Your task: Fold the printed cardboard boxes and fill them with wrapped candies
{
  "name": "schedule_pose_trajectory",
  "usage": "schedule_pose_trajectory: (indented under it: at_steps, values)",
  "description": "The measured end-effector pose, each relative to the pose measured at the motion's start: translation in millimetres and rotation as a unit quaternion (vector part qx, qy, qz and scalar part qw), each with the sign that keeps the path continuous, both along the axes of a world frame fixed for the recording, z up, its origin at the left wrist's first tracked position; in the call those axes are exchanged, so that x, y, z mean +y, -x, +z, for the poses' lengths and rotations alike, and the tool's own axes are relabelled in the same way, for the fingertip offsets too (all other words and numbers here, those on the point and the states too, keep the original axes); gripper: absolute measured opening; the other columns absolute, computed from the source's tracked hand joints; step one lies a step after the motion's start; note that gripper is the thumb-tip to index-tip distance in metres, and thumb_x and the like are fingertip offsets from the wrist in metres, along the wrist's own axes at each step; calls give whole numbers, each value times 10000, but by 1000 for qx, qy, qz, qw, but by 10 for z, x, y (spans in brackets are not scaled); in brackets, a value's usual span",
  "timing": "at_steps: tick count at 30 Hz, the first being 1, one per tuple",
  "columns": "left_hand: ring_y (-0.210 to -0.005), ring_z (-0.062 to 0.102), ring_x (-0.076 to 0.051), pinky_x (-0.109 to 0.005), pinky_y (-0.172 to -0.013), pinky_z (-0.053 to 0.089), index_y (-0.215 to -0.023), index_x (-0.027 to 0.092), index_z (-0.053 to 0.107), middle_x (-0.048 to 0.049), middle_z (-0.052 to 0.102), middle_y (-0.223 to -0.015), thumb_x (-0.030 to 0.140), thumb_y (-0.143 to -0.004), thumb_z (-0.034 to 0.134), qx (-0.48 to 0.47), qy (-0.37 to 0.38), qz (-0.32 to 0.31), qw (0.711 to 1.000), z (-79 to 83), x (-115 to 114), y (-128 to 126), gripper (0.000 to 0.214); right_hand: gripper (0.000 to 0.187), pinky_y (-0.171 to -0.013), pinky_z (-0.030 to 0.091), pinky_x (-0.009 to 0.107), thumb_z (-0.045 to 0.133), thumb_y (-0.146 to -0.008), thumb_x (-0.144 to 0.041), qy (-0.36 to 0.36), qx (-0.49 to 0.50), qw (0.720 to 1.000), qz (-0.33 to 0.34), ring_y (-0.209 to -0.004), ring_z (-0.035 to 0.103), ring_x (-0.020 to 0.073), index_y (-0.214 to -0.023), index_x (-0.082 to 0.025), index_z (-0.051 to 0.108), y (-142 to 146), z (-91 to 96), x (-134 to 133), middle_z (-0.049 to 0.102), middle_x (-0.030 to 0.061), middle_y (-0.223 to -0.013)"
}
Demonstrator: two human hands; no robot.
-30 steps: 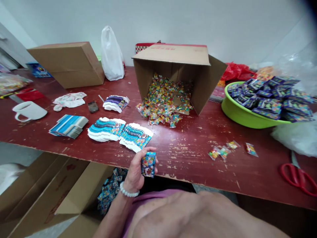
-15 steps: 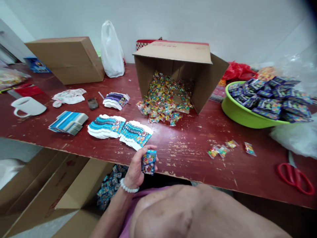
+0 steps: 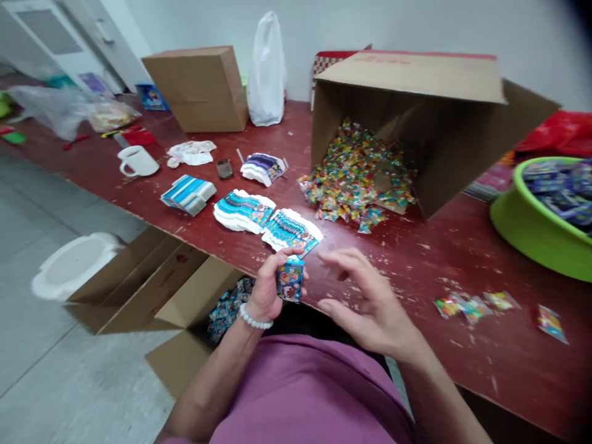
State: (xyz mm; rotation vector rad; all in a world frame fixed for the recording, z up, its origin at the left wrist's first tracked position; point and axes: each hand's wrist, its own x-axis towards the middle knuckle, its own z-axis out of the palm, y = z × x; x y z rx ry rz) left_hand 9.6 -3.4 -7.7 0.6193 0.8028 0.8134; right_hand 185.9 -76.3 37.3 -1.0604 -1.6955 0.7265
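A small blue printed candy box (image 3: 290,282) stands upright in my left hand (image 3: 268,287), its fingers wrapped round the sides at the table's front edge. To its right, my right hand (image 3: 370,302) is raised with thumb and fingers apart and nothing between them. Just beyond the left hand lie two fanned stacks of flat blue cartons, a nearer stack (image 3: 293,231) and a left stack (image 3: 244,211). Wrapped candies (image 3: 356,176) spill from a cardboard box (image 3: 439,142) lying on its side. Several small candy packets (image 3: 474,308) lie to the right.
Below the table edge, an open carton (image 3: 185,296) holds many filled blue boxes (image 3: 226,314). A green basin (image 3: 522,234) of dark packets stands at the right. A white mug (image 3: 140,161), a purple carton stack (image 3: 263,168) and a white plastic bag (image 3: 267,74) are farther back.
My right hand has come into clear view beside the blue box, fingers spread. The left hand still holds the box. The view has turned to the left, and the scissors are out of sight.
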Motion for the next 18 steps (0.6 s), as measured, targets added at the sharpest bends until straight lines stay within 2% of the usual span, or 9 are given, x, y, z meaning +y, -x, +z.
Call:
schedule_pose_trajectory:
  at_steps: [2,3,5,8,10,14,18]
  values:
    - [-519,619,-160,-268,-483,497,-1116,160,619,-25,689,-712,394,-801,576,-9,11,7,1000,4,-37,-23,394,862,-996,456,507,782,-754,-345,2,-102,994,-28,-1241,476,314,-1475,-249,320,115,-291,113,460,139,-1385]
    - [-568,634,-154,-266,-529,513,-1096,163,635,-25,700,-756,381,-803,602,-12,12,20,1000,-3,-58,-43,367,976,-1024,427,524,816,-710,-379,-2,-144,989,-35,-1285,431,334,-1499,-240,259,165,-407,146,411,154,-1435]
    - [-726,668,-156,-272,-686,536,-1039,159,668,-29,718,-871,345,-800,657,-9,-7,62,998,-36,-94,-81,304,1068,-1028,408,533,848,-659,-397,-12,-211,976,-47,-1297,410,353,-1509,-243,220,237,-554,177,391,156,-1465]
    - [-990,646,-185,-298,-920,482,-995,160,697,-31,718,-997,326,-810,690,-2,-49,109,993,-113,-126,-110,249,1067,-977,429,517,851,-637,-365,-11,-273,960,-55,-1245,452,358,-1498,-242,232,296,-601,175,431,148,-1451]
    - [-1064,618,-195,-316,-979,446,-1000,168,704,-29,714,-1025,337,-822,685,-2,-66,110,992,-156,-141,-116,246,1040,-945,437,509,835,-642,-332,-12,-299,952,-70,-1217,472,362,-1489,-220,243,315,-590,163,455,160,-1431]
    - [-1122,589,-220,-346,-1027,408,-1026,162,703,-47,704,-1073,380,-837,658,-22,-77,78,994,-179,-190,-122,292,851,-927,432,501,749,-685,-263,-35,-327,939,-96,-1175,498,356,-1429,-184,343,315,-611,142,514,171,-1368]
    - [-1068,607,-212,-330,-967,449,-1061,157,669,-58,689,-1052,414,-847,635,-51,-36,28,998,-138,-287,-103,336,695,-906,448,498,697,-669,-273,-47,-308,945,-98,-1105,533,352,-1315,-177,460,327,-664,96,569,166,-1272]
